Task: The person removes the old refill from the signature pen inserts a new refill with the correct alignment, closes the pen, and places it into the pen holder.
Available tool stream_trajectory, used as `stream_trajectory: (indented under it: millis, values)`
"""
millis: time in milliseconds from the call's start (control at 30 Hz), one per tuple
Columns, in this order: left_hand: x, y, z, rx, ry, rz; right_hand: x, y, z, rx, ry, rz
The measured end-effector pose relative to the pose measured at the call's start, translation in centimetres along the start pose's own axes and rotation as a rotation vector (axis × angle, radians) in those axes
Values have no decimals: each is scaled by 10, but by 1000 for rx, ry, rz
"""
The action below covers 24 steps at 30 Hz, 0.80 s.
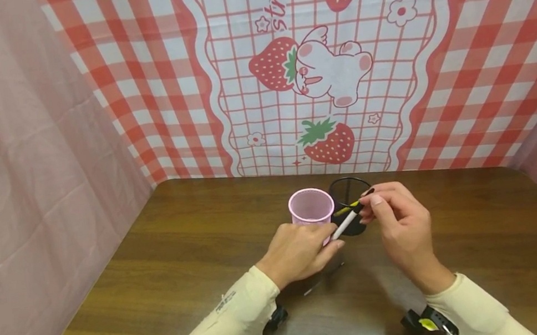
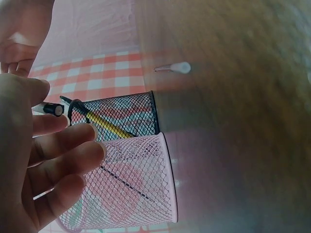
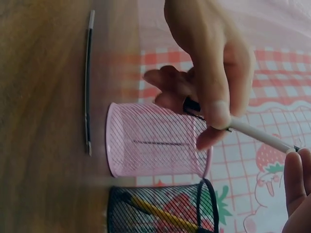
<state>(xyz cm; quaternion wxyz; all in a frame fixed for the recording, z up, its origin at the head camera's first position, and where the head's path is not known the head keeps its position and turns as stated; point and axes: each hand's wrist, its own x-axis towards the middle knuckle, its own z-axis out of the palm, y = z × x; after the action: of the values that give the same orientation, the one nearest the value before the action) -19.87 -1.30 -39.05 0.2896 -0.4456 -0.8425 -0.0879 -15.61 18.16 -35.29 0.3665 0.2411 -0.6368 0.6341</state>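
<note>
A white pen with black ends is held slanted between both hands, above the table. My left hand pinches its lower end between thumb and forefinger; in the left wrist view the other fingers are loosely bent. At the upper black end, my right hand pinches it with thumb and fingertips. Just behind the left hand stands a pink mesh pen cup, upright. A black mesh pen cup stands beside it, with a yellow-and-black pen leaning inside.
A thin dark stick with a light end lies on the wooden table below the hands, nearer to me than the cups. A red-and-white strawberry cloth hangs behind the table, and a pink curtain hangs on the left.
</note>
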Motion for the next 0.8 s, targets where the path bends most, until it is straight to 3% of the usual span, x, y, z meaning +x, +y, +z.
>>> stream_trajectory:
  millis: [167,433,800]
  values:
    - [0,-1,0,-1,30,15,-6,1,6,27,-25,18]
    - [-2,-2,0,-2,136,55,-11,4,11,14,-62,52]
    - [-1,-2,1,-3,139,69,-10,14,5,108,-22,145]
